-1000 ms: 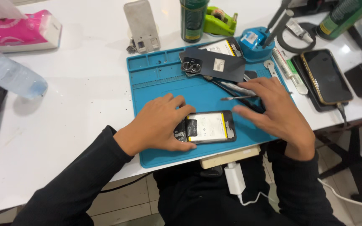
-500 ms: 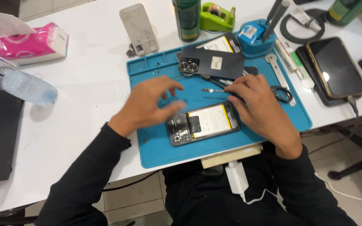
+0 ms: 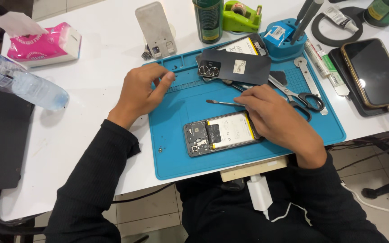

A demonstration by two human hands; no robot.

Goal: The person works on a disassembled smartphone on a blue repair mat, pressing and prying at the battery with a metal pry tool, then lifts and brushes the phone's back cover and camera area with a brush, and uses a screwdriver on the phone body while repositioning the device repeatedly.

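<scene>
An opened phone [image 3: 221, 132] lies back-up on the blue repair mat [image 3: 176, 153], showing its battery and circuit board. My right hand [image 3: 275, 119] rests on the phone's right end and holds a thin metal tool [image 3: 223, 103] that points left. My left hand [image 3: 142, 92] is at the mat's upper left edge with thumb and forefinger pinched together over the small tray slots; what they pinch is too small to see. The phone's black back cover [image 3: 235, 66] lies at the top of the mat.
Scissors [image 3: 300, 96] and a metal ruler [image 3: 311, 83] lie on the mat's right side, near a blue tool holder [image 3: 284, 38]. Around the mat are a second phone [image 3: 374, 72], a green tape dispenser [image 3: 241, 15], a dark can [image 3: 208, 18], a tissue pack [image 3: 46, 45] and a water bottle [image 3: 21, 83].
My left hand left the opened phone and moved up-left to the mat's top edge. My right hand stayed at the phone's right end with the tool.
</scene>
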